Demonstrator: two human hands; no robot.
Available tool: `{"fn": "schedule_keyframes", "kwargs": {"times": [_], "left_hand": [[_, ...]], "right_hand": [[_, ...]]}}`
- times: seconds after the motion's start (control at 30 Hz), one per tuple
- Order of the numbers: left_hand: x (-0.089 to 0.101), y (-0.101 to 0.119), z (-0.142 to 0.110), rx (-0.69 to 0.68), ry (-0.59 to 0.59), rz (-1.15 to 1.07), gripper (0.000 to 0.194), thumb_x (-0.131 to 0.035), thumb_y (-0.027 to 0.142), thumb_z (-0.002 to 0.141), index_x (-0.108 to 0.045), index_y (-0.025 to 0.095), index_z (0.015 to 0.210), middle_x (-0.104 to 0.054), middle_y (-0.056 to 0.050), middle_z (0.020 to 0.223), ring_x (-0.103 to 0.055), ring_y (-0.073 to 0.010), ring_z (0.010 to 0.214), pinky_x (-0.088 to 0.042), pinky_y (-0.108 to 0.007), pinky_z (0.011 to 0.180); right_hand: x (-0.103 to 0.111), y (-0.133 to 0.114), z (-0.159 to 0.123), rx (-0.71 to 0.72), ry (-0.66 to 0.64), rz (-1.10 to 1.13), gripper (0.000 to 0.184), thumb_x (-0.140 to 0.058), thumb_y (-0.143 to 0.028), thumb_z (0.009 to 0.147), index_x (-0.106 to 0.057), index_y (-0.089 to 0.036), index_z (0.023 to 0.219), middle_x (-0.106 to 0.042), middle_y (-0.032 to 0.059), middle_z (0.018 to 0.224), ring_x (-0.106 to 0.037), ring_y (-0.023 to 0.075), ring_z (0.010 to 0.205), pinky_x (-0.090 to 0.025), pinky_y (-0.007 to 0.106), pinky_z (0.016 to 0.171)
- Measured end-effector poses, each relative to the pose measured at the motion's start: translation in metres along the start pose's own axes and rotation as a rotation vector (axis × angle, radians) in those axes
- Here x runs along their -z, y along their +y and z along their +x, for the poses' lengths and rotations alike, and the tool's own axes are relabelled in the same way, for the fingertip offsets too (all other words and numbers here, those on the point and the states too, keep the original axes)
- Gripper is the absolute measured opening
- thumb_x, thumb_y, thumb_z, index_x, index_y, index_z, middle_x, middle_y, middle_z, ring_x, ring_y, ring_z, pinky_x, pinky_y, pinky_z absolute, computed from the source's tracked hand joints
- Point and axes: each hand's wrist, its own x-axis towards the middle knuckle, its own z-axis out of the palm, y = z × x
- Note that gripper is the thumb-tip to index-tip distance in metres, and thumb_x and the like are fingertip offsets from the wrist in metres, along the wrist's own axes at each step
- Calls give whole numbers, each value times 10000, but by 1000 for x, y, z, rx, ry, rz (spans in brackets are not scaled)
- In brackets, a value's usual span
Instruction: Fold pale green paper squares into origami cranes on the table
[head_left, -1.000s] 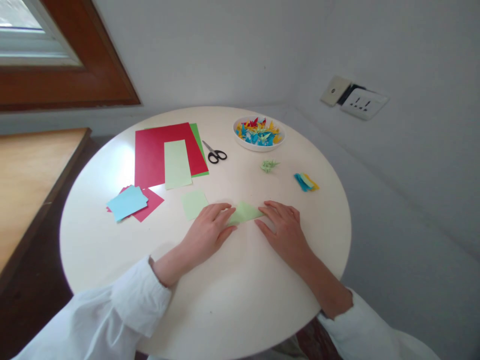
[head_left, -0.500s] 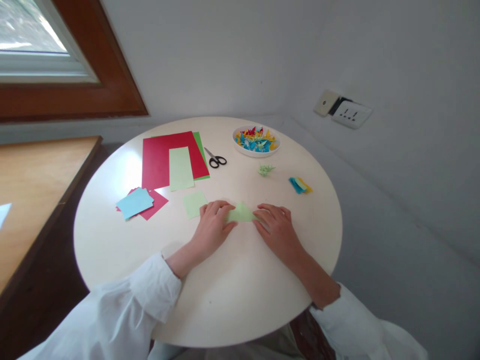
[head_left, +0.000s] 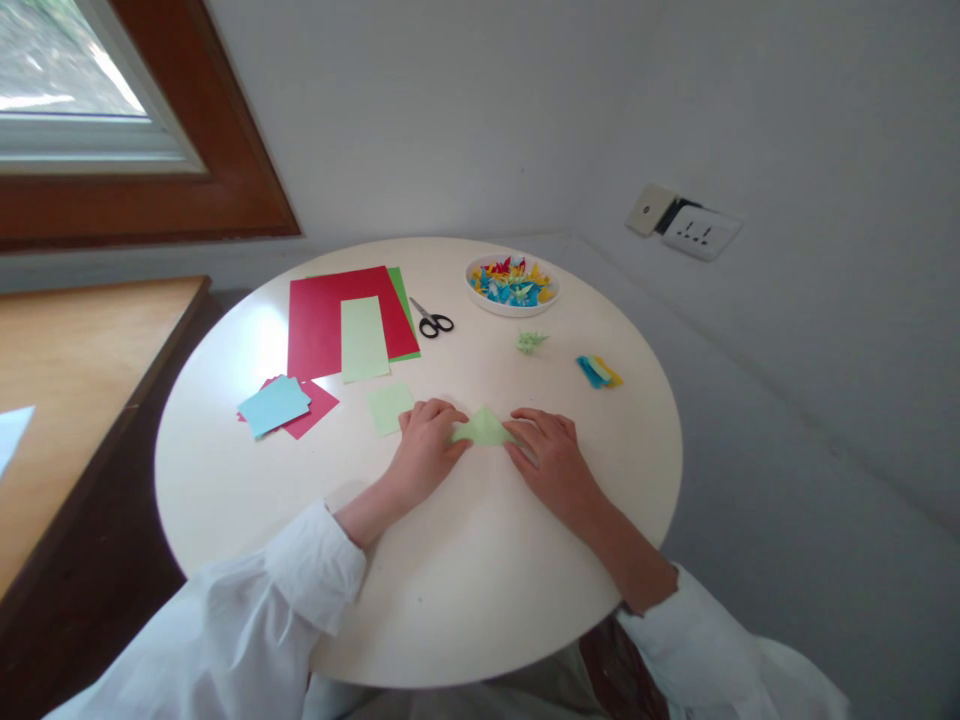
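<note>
Between my hands lies a light green sheet of origami paper (head_left: 486,428), folded into a triangle with its point away from me. My left hand (head_left: 430,440) pinches its left corner between thumb and fingers. At the opposite corner, my right hand (head_left: 551,450) grips the paper the same way. The fingers partly cover both ends. Just beyond my left hand rests a flat light green square (head_left: 388,408). A small light green cluster of folded paper (head_left: 531,342) sits further off, past my right hand.
On the round white table (head_left: 420,620) are red sheets (head_left: 315,320), a pale green strip (head_left: 364,340), black-handled scissors (head_left: 433,323) and blue squares (head_left: 274,405). A white dish (head_left: 513,308) holds colourful folded papers. Blue and yellow pieces (head_left: 598,371) lie at the right.
The triangle's shape shows more plainly between my fingers. Both hands keep their hold with barely any movement, and the whole view has shifted slightly.
</note>
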Motion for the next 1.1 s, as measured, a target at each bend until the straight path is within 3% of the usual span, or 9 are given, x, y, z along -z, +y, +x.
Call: {"fn": "schedule_keyframes", "kwargs": {"times": [0.23,0.63,0.77,0.87,0.97,1.1], "left_hand": [[1,0,-2,-12,7,-28,168,-544,116,771,-541,197,918,-601,-44,956,-508,-213,944,-340,-373,818],[4,3,-2,-119,-36,-36,250,-465,84,770,-654,228,849,-633,-30,862,-519,-197,880,-335,-388,795],[3,0,-1,-137,3,-80,271,-474,31,697,-647,214,799,-608,-30,885,-534,-190,879,-377,-380,812],[6,-6,2,-170,40,-172,255,-479,30,683,-637,207,778,-592,-33,899,-536,-178,881,-414,-359,826],[12,-12,7,-171,85,-291,210,-499,55,695,-634,204,757,-574,-43,939,-541,-168,902,-448,-331,827],[22,-21,20,-98,196,-396,160,-519,83,705,-626,201,702,-563,-53,951,-551,-175,946,-445,-355,880]], "right_hand": [[1,-2,0,23,38,92,162,-508,-181,838,-598,-181,973,-651,94,1020,-592,207,992,-424,388,847],[10,-5,0,107,-103,195,211,-532,-207,820,-632,-219,1005,-650,94,1049,-596,214,1011,-472,419,859],[14,-4,5,104,-122,281,219,-507,-266,845,-634,-219,1017,-677,73,997,-603,195,993,-476,389,869],[17,-4,15,94,-149,376,290,-392,-187,873,-625,-211,1044,-681,61,988,-606,164,966,-486,347,851],[20,-2,30,87,-172,458,411,-336,-59,785,-630,-211,1029,-684,47,1004,-613,153,949,-492,340,846],[23,2,52,77,-156,434,428,-371,-42,710,-657,-210,980,-684,55,1003,-615,170,968,-496,356,850]]}}
